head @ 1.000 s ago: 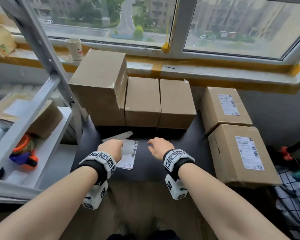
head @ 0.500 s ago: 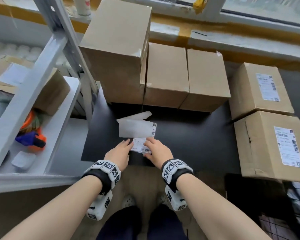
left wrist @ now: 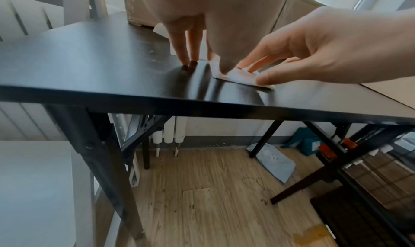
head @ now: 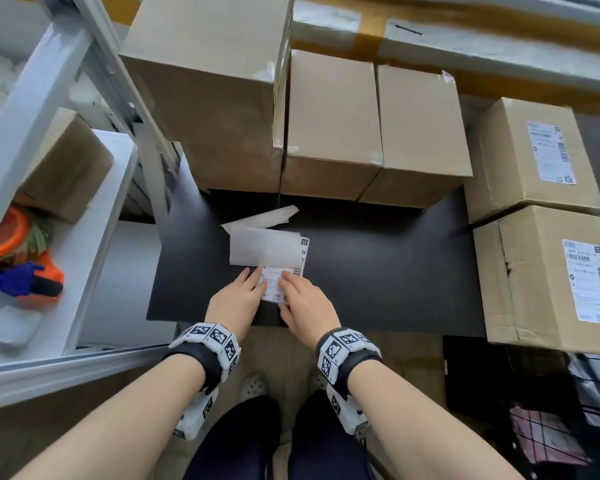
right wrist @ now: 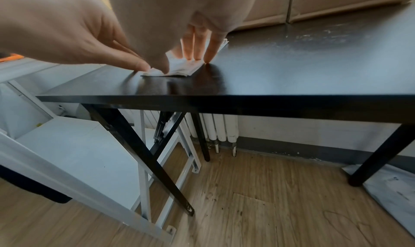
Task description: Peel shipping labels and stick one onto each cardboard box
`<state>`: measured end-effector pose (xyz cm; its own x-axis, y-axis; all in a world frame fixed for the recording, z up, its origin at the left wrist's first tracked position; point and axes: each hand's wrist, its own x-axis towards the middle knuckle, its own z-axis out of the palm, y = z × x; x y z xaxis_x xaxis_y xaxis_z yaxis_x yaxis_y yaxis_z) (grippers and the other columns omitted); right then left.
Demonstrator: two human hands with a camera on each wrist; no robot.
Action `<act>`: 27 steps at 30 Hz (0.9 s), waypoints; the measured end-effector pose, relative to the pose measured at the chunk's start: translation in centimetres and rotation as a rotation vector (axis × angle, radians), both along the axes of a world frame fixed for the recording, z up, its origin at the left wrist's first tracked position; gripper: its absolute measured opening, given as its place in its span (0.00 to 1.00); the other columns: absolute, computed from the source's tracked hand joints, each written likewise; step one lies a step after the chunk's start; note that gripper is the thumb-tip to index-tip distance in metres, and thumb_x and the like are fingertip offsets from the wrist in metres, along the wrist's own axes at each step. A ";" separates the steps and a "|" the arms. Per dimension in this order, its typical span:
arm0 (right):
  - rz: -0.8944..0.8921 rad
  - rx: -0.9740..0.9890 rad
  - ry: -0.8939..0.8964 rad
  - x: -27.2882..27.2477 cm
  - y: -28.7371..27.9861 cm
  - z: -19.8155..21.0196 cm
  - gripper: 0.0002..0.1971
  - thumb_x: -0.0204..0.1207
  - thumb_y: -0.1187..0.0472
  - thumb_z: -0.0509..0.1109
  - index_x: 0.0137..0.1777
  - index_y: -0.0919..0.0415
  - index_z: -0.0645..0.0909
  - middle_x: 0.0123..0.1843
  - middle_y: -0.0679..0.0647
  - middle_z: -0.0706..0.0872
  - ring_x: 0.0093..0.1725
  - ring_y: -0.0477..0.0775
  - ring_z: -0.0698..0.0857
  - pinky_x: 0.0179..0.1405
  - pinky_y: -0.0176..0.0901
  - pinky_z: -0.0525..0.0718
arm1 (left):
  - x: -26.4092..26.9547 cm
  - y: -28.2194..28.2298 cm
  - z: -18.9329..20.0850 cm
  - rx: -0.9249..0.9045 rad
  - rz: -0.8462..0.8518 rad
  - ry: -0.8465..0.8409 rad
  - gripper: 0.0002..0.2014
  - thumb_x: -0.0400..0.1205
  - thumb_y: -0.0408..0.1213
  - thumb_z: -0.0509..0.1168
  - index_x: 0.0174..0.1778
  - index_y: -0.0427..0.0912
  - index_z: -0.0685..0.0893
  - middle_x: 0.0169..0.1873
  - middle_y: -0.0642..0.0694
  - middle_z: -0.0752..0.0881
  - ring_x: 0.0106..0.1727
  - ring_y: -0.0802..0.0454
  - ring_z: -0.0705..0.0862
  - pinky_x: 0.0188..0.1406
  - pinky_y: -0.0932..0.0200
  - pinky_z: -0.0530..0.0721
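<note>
While both hands point(head: 234, 301) point(head: 307, 306) press flat fingers on the label point(head: 272, 287) on the table point(head: 378, 271), gripping nothing, a careless peel could tear it.

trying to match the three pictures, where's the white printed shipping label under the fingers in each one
Head: white printed shipping label centre, between both hands.
Left wrist: upper middle, flat near the table edge.
Right wrist: upper left of centre, under fingertips.
Shared landmark: black table, its front edge.
</note>
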<state>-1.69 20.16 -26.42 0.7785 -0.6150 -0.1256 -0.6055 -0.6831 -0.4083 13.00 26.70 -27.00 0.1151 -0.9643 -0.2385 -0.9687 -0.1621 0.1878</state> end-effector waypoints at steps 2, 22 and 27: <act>-0.001 0.017 0.019 -0.1 0.1 0.2 0.23 0.69 0.65 0.74 0.65 0.70 0.78 0.68 0.65 0.82 0.65 0.64 0.83 0.58 0.53 0.84 | -0.1 0.1 0.3 -0.040 -0.043 -0.036 0.26 0.51 0.34 0.86 0.45 0.44 0.91 0.52 0.47 0.91 0.50 0.48 0.91 0.22 0.64 0.84; -0.033 -0.155 -0.053 -2.1 2.1 -0.9 0.11 0.67 0.61 0.76 0.47 0.64 0.84 0.51 0.58 0.89 0.43 0.56 0.89 0.34 0.42 0.89 | -1.8 1.9 0.3 -0.245 -0.194 -0.067 0.15 0.51 0.27 0.84 0.29 0.41 0.87 0.36 0.47 0.92 0.40 0.47 0.92 0.20 0.61 0.85; -0.081 -0.112 -0.015 -2.1 1.6 0.5 0.07 0.67 0.68 0.76 0.45 0.62 0.84 0.45 0.55 0.89 0.40 0.59 0.88 0.28 0.43 0.85 | -1.9 1.6 1.7 -0.278 -0.005 0.029 0.13 0.61 0.31 0.80 0.35 0.43 0.83 0.31 0.51 0.86 0.31 0.50 0.86 0.16 0.58 0.80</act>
<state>-3.80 21.72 -25.94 0.7271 -0.6852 -0.0420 -0.6549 -0.6740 -0.3417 11.08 28.26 -25.27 0.1070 -0.9937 0.0323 -0.9631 -0.0955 0.2515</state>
